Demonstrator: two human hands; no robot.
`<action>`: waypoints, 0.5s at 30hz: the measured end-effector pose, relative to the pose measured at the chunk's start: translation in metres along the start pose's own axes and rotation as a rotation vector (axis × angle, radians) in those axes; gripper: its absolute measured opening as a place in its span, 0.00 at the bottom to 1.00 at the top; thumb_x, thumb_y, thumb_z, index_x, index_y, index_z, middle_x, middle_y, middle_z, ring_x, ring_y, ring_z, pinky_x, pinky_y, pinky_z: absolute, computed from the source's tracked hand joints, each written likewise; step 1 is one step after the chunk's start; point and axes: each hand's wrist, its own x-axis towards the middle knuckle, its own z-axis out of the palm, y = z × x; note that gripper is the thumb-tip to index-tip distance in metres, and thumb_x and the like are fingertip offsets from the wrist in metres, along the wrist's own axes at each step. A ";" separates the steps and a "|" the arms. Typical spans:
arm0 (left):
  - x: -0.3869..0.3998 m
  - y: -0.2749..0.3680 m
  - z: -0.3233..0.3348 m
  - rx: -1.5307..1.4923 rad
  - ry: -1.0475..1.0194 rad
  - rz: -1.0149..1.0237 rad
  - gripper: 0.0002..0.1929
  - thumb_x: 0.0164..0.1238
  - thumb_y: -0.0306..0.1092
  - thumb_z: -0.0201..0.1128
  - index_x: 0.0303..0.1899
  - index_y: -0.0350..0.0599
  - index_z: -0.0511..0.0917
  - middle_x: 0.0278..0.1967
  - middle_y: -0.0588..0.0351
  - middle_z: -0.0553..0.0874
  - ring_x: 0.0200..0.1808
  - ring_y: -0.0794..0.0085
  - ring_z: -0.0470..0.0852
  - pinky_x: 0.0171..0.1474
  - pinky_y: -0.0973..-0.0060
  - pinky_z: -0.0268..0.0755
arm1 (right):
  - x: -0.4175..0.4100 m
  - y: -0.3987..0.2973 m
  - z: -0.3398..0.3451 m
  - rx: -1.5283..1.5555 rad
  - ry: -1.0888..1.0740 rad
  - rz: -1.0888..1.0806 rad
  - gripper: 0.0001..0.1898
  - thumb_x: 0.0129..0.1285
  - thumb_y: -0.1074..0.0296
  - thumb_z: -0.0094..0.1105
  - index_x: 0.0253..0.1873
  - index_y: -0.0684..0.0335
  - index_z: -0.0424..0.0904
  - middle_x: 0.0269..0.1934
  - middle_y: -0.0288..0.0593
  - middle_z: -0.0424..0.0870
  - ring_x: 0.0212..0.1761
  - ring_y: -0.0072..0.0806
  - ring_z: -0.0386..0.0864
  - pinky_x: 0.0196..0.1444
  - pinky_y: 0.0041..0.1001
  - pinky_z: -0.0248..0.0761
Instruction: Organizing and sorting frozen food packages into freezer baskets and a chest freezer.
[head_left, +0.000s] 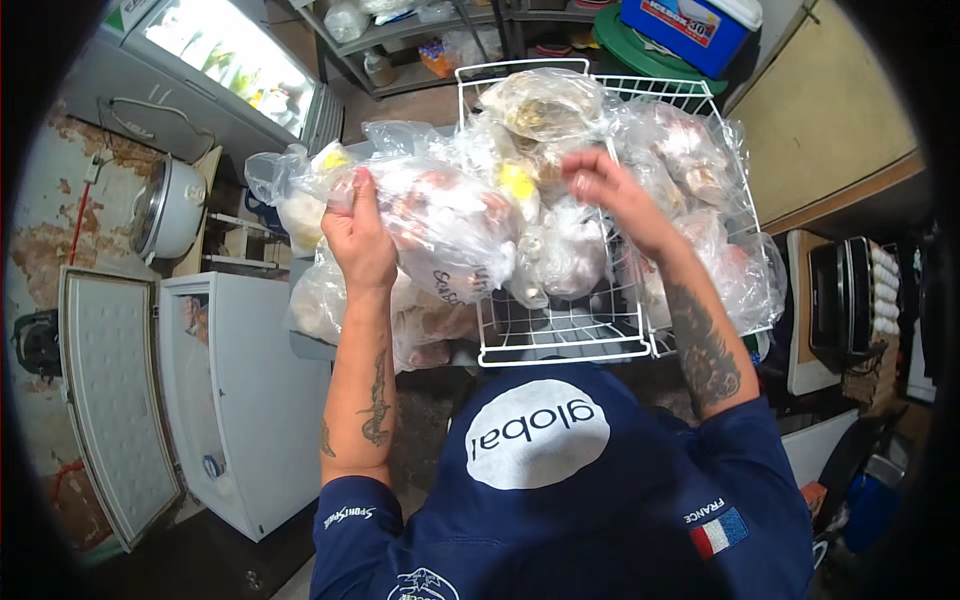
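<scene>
My left hand (360, 232) grips the gathered end of a clear plastic bag of frozen food (442, 217), which bears handwriting. The bag is held over the left part of the table, beside a white wire basket (562, 349). My right hand (600, 180) is raised above that basket with its fingers apart and nothing in them. Bagged frozen food (574, 251) lies in the basket below. A second wire basket (739, 187) on the right holds several bags, and more bags (315, 300) lie at the left on the grey table.
At the left stands a white chest freezer (262, 397) with its lid raised, below a rice cooker (165, 210). A lit glass-front fridge (232, 67) is at the upper left. Metal shelves (405, 37) and a blue cooler box (686, 30) stand beyond the table. Egg trays (883, 289) are at the right.
</scene>
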 end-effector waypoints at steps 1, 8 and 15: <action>-0.001 -0.005 -0.008 -0.075 0.086 -0.098 0.09 0.80 0.32 0.58 0.38 0.39 0.82 0.32 0.67 0.80 0.33 0.85 0.73 0.37 0.83 0.66 | -0.011 0.023 0.010 -0.068 -0.019 0.090 0.24 0.71 0.55 0.61 0.65 0.62 0.72 0.58 0.39 0.78 0.60 0.27 0.75 0.65 0.31 0.68; 0.057 -0.018 -0.097 0.421 -0.092 -0.294 0.14 0.75 0.39 0.61 0.44 0.35 0.81 0.35 0.54 0.87 0.36 0.71 0.84 0.40 0.70 0.75 | -0.027 0.085 0.084 -0.689 0.031 -0.125 0.46 0.60 0.48 0.72 0.76 0.64 0.59 0.70 0.58 0.69 0.74 0.53 0.65 0.71 0.40 0.65; 0.003 -0.093 -0.124 1.475 -0.540 0.012 0.34 0.67 0.55 0.64 0.69 0.46 0.71 0.65 0.37 0.75 0.68 0.44 0.71 0.71 0.46 0.56 | 0.029 0.079 0.100 -0.927 0.055 -0.212 0.47 0.52 0.51 0.76 0.74 0.64 0.62 0.65 0.56 0.73 0.68 0.55 0.69 0.70 0.43 0.66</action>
